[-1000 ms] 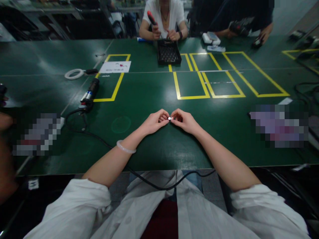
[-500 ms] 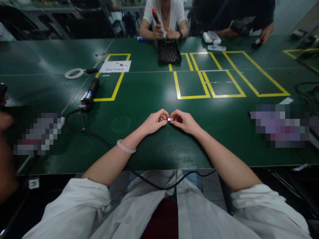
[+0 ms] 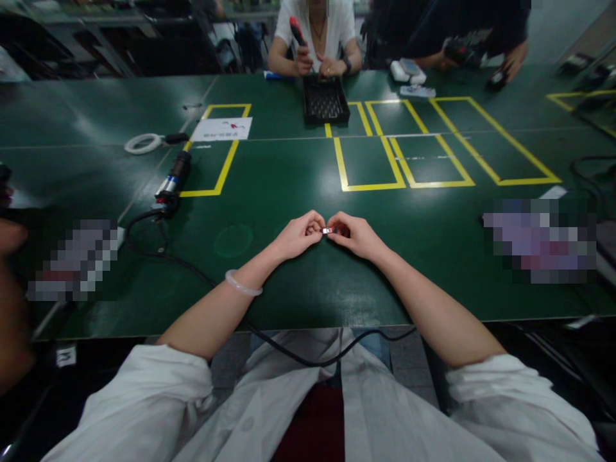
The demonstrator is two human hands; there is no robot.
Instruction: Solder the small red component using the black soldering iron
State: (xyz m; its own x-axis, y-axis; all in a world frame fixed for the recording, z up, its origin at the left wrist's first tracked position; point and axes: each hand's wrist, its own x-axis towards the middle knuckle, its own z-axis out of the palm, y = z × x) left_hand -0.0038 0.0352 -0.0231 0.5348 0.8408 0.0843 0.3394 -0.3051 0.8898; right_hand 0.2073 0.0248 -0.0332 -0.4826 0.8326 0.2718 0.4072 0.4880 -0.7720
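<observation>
My left hand (image 3: pixel 298 235) and my right hand (image 3: pixel 353 235) meet fingertip to fingertip just above the green table (image 3: pixel 269 192), both pinched on one small shiny metal part (image 3: pixel 327 230) held between them. The part is tiny and I cannot make out its shape. A pale bangle (image 3: pixel 242 286) circles my left wrist. Both forearms rest on the table near its front edge.
A corded electric screwdriver (image 3: pixel 172 181) lies at the left, its black cable running across to the front edge. Farther back are a white ring (image 3: pixel 143 142), a paper sheet (image 3: pixel 222 129) and a black tray (image 3: pixel 325 100). A person opposite holds a red tool (image 3: pixel 296 31). Yellow tape marks boxes.
</observation>
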